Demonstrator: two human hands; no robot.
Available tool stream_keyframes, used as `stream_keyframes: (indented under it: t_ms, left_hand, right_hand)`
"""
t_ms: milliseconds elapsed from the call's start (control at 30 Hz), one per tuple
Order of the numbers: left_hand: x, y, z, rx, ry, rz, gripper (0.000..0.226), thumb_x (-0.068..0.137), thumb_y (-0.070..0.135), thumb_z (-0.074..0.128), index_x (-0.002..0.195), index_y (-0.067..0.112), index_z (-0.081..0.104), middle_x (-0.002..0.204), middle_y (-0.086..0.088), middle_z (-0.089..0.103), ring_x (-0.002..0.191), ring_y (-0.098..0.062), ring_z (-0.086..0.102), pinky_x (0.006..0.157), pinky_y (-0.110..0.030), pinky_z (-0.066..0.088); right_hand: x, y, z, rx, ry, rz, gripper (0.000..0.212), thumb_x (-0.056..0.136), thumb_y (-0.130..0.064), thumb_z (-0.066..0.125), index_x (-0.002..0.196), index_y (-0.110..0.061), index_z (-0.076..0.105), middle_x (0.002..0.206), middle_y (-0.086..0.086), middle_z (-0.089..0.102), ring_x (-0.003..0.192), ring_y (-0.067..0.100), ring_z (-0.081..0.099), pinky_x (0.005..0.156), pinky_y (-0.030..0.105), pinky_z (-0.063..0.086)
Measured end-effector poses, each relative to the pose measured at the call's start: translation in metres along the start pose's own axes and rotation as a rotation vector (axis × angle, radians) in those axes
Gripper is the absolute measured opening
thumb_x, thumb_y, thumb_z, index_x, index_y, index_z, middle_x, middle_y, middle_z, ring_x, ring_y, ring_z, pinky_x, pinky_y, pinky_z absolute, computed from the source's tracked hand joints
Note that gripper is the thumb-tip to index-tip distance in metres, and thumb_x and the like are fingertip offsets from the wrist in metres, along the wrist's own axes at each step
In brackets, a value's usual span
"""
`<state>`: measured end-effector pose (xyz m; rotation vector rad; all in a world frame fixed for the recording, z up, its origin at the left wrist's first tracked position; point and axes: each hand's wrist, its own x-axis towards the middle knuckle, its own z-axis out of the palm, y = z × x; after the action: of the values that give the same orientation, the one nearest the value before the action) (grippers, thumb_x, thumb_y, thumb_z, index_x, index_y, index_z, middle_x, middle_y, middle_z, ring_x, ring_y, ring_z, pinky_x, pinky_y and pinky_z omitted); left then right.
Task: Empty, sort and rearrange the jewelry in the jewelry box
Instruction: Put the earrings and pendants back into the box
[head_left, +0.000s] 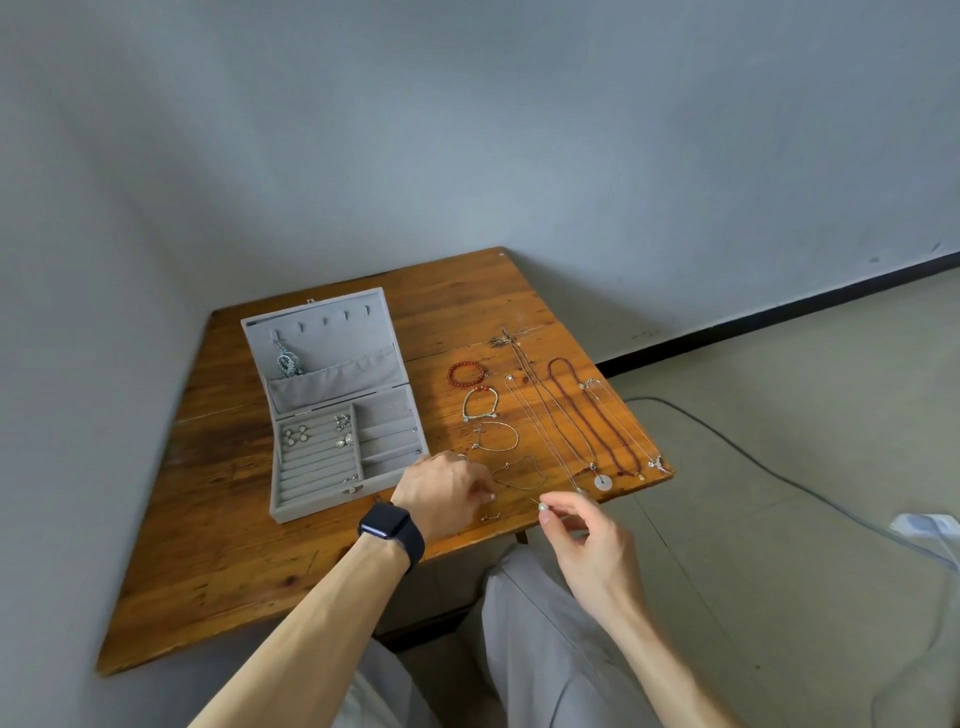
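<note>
Right hand (587, 545) pinches a pearl stud (543, 506) off the desk (234, 545) edge; left hand (447, 488) curls over a second pearl (492, 497), grip not discernible; jewelry box (337, 332) open at left, bracelets (467, 374) and necklaces (592, 415) laid out right; step, judged: pairing earrings; next needs careful seating in the box's padded rows.

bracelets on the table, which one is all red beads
The farthest bracelet, a ring of red beads; the nearer ones are pale cord or thin chain.
</note>
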<state>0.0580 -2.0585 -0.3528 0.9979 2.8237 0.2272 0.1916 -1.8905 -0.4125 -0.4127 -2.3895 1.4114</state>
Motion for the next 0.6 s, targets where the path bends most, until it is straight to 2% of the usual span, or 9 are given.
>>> stream_keyframes:
  t_ms: [133,233,367,500,600]
  left_hand:
    - [-0.003,-0.001,-0.001,-0.051,0.021,-0.053,0.018,0.097,0.044,0.054,0.108,0.033,0.062,0.097,0.009,0.063,0.088,-0.014,0.061,0.065,-0.026,0.049]
    - [-0.011,-0.01,-0.005,-0.246,0.098,-0.133,0.012,0.093,0.04,0.059,0.095,0.029,0.061,0.089,0.009,0.065,0.077,-0.01,0.064,0.065,-0.03,0.058]
    - [-0.036,-0.035,-0.014,-0.525,0.274,-0.226,0.011,0.088,0.035,0.067,0.083,0.032,0.057,0.082,0.012,0.066,0.074,-0.002,0.063,0.061,-0.013,0.049]
    - [-0.074,-0.076,-0.02,-0.702,0.483,-0.358,0.01,0.089,0.033,0.07,0.086,0.033,0.06,0.086,0.012,0.068,0.081,0.001,0.063,0.066,-0.014,0.05]
    - [-0.103,-0.11,-0.018,-0.795,0.693,-0.508,0.006,0.092,0.029,0.069,0.093,0.032,0.064,0.089,0.014,0.069,0.084,0.006,0.061,0.066,-0.006,0.045]
  right_hand:
    - [0.004,-0.004,0.001,0.028,0.002,-0.004,0.016,0.092,-0.027,0.071,0.106,-0.034,0.071,0.099,-0.023,0.071,0.092,-0.01,0.064,0.068,0.004,0.048]
    - [0.009,-0.009,0.004,0.039,-0.021,-0.008,0.015,0.092,-0.026,0.07,0.106,-0.033,0.071,0.099,-0.023,0.071,0.092,-0.013,0.062,0.067,0.002,0.047]
    - [0.022,-0.025,0.019,0.047,-0.072,-0.071,0.018,0.091,-0.022,0.071,0.103,-0.035,0.069,0.097,-0.024,0.071,0.094,-0.008,0.064,0.07,0.005,0.049]
    - [0.044,-0.056,0.048,0.012,-0.129,-0.194,0.018,0.091,-0.024,0.071,0.103,-0.037,0.066,0.094,-0.027,0.069,0.093,-0.011,0.063,0.07,0.005,0.05]
    - [0.065,-0.083,0.076,-0.01,-0.189,-0.281,0.016,0.091,-0.026,0.071,0.101,-0.035,0.062,0.09,-0.025,0.068,0.087,-0.01,0.064,0.067,0.009,0.052]
